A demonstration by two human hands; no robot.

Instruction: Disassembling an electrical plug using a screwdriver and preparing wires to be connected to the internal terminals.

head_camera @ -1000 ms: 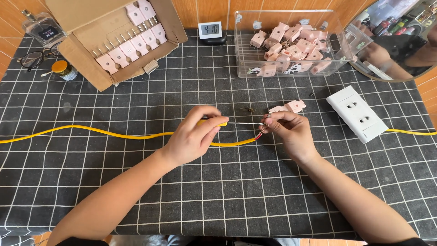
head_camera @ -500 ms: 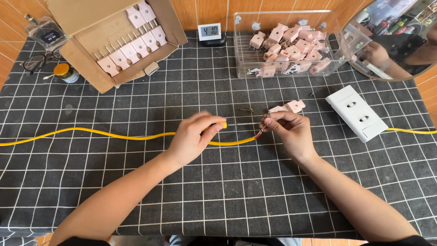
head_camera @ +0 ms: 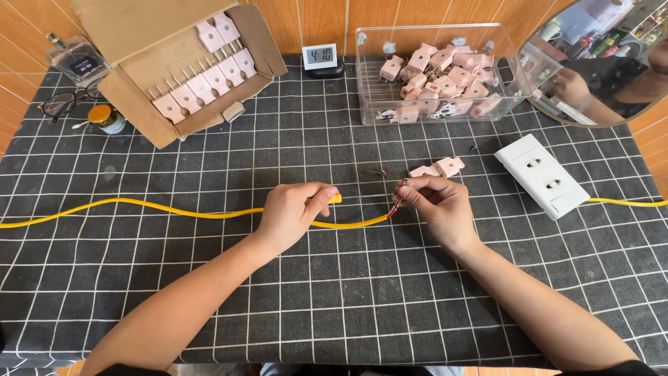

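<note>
both hands (head_camera: 296, 212) (head_camera: 435, 209) curl palm-down, pinching the yellow cable (head_camera: 174, 211).

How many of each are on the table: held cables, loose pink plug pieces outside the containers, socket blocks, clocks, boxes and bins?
yellow cable, held by left hand and right hand: 1
loose pink plug pieces: 2
white socket block: 1
digital clock: 1
cardboard box: 1
clear plastic bin: 1
Total: 7

hands (head_camera: 362, 212): 2 | yellow cable (head_camera: 174, 211): 1 | white socket strip (head_camera: 542, 175): 1 | clock (head_camera: 321, 56): 1
</note>
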